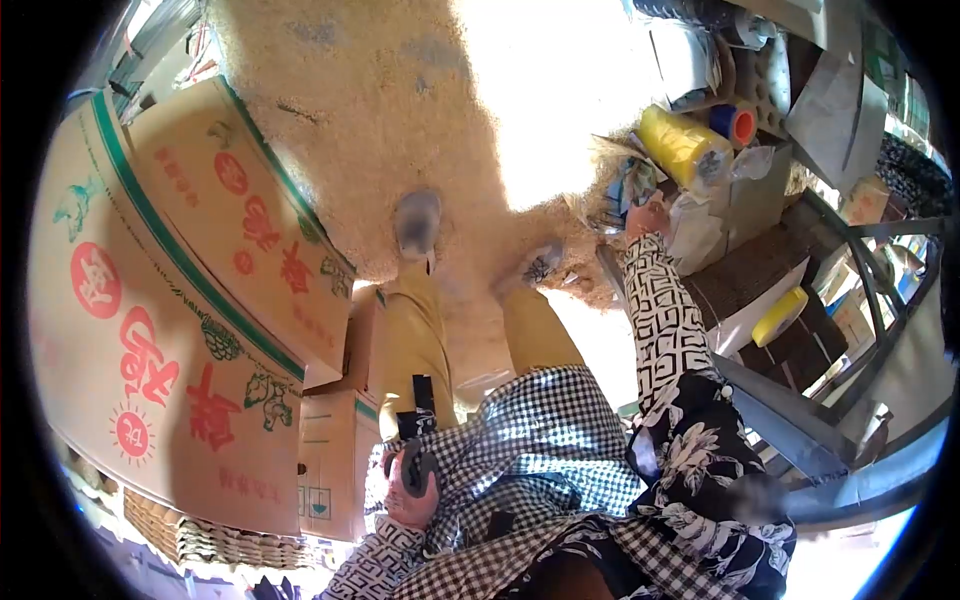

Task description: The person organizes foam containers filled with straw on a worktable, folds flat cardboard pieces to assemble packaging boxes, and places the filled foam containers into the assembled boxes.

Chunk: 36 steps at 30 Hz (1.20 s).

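Close to my lap, my left hand (pixel 412 498) is closed around a dark tool (pixel 413 468) with a curved grip. Its black end (pixel 424 398) seems to stick out over my yellow trouser leg, and I cannot make out its exact kind. My right hand (pixel 648 216) reaches forward and down, its fingers closed at a crumpled grey-blue plastic bundle (pixel 632 185) near the floor. Just beyond that hand lies a yellow roll (pixel 685 145) partly wrapped in clear film. An orange-and-blue roll core (pixel 738 125) sits beside it.
Large printed cartons (pixel 200 400) stand stacked on the left, with a woven basket (pixel 210 545) below them. On the right are a metal frame (pixel 790 420), another yellow roll (pixel 780 316) and cardboard pieces (pixel 755 200). Sunlight falls across the dusty floor (pixel 350 110).
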{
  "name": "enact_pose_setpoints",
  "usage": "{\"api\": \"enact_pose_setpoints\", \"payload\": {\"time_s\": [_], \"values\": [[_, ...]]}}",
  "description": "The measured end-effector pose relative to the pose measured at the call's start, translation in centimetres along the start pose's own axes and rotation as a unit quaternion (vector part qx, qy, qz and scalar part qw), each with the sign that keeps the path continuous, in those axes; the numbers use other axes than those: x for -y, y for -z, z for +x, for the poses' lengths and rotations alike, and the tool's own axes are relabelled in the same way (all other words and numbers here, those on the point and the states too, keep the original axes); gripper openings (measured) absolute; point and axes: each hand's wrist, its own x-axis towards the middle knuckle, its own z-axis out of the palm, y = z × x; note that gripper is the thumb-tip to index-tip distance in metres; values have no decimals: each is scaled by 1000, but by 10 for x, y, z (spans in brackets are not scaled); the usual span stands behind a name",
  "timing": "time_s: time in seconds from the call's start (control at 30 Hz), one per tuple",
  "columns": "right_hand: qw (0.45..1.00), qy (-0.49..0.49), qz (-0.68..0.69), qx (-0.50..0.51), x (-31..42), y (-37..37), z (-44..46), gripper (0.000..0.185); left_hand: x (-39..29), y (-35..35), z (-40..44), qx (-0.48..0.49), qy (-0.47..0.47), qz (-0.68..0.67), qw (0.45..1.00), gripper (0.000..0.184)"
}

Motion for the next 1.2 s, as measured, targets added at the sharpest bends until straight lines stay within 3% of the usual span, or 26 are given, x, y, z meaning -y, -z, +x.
{"api": "enact_pose_setpoints", "payload": {"time_s": [0.1,0.17,0.23,0.27,0.37,0.4,0.5,0.53,0.6,0.63,0.67,0.7,0.73,0.77,0.8,0.87,1.03,1.07,1.13,1.2], "values": [[991,93,-39,-88,-54,-90,10,43,-4,4,4,23,-34,38,998,53],[998,57,26,13,11,64,-30,35,-13,6,7,38,8,31,999,55],[991,-58,117,3,4,59,-41,32,-16,7,10,60,34,16,998,55],[986,-54,149,-48,8,73,-51,28,-16,6,10,56,29,17,998,56],[980,24,147,-129,-14,58,-51,26,-25,6,12,4,35,6,999,52],[972,48,205,-100,2,89,-47,23,-20,6,14,28,32,26,999,53],[979,94,165,-76,19,108,-16,21,-7,0,10,7,-13,27,1000,53],[959,209,123,-145,17,100,4,26,-5,-4,7,-14,-14,16,1000,53],[906,266,146,-295,27,76,48,35,-2,-7,2,-27,-42,7,999,56],[972,202,111,-48,32,80,66,50,-2,-6,3,-35,-54,3,998,58],[982,162,71,60,46,83,90,55,-5,-4,4,-24,-43,-13,999,56],[969,216,41,114,48,73,120,51,-15,6,9,14,-16,-8,1000,55],[956,254,66,132,43,49,141,34,-22,8,7,3,4,-11,1000,50],[877,470,-79,63,0,-50,209,31,-26,7,8,-10,25,-15,1000,46],[901,408,-41,139,14,-35,215,30,-22,8,8,-4,-10,-2,1000,53],[906,365,-82,198,35,-23,216,27,-14,5,9,-8,-37,29,999,51],[899,348,-143,225,50,-12,210,22,8,2,1,-15,-109,69,992,52],[899,350,-140,222,54,-5,205,21,22,-8,-5,-59,-130,21,990,52],[902,364,-132,192,60,17,184,20,31,-25,-10,-72,-56,7,996,51],[905,393,-152,62,63,49,146,18,3,-11,-5,-38,10,-37,999,52]]}}
